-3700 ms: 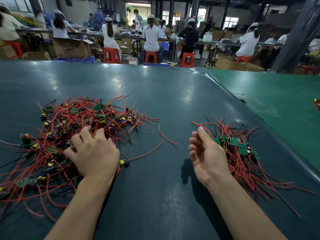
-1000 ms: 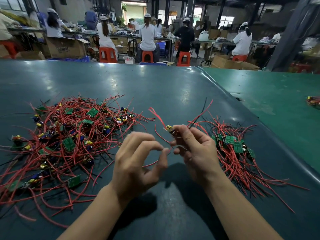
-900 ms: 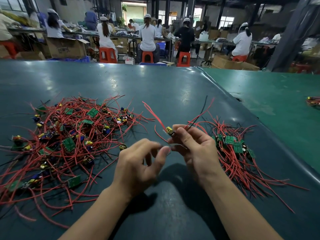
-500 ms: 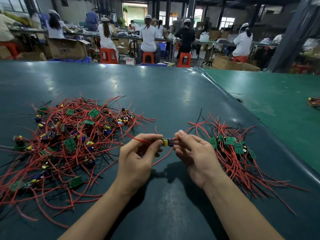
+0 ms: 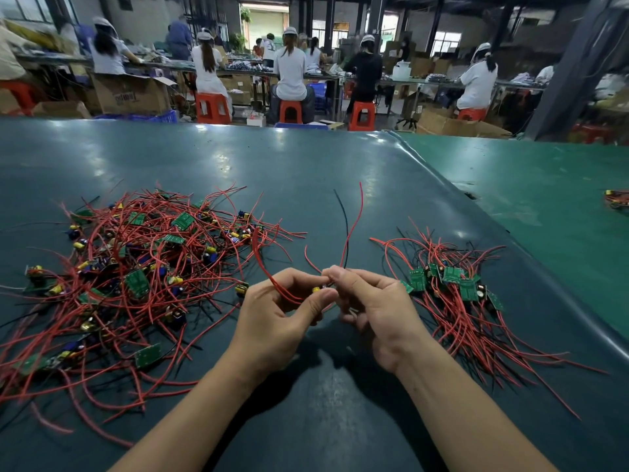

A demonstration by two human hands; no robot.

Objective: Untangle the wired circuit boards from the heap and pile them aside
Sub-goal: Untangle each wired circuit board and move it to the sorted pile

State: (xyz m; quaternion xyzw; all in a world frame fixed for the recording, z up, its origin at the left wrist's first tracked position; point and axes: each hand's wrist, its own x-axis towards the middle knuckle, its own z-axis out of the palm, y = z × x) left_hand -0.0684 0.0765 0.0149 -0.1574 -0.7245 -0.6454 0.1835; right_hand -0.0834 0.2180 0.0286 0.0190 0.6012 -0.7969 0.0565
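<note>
Head view: both hands meet at centre, raised just above the table (image 5: pixel 306 172). Left hand (image 5: pixel 272 315) has fingers curled, thumb and forefinger pinching red wires (image 5: pixel 269 274) that loop up and left out of its grip. Right hand (image 5: pixel 377 308) also curled, thumb and forefinger pinching the same small wired board (image 5: pixel 318 289) right where the two hands touch; only a yellow component of it shows between the fingertips, rest hidden. One red lead (image 5: pixel 354 219) and one black lead (image 5: pixel 343 216) stand up from the pinch point, away from the person.

Left of the left hand: big tangled heap (image 5: pixel 136 267) of red wires, green boards, yellow and blue components, spread flat on the table. Its nearest strands come close to the left hand; whether the wires in that grip run into the heap, cannot tell.

Right of the right hand: smaller sorted pile (image 5: pixel 452 287), green boards bunched together, red leads fanning out toward the near right. Sits just beside the right hand, not touching it as far as visible.

Further right, past the table edge: a second green surface (image 5: pixel 544 206) with another small wire bundle (image 5: pixel 617 199) at frame edge.

Beyond the hands, far side of the table: workers (image 5: pixel 291 69) seated on orange stools (image 5: pixel 289 112) at benches, backs to camera, cardboard boxes (image 5: pixel 131 93) on the floor.
</note>
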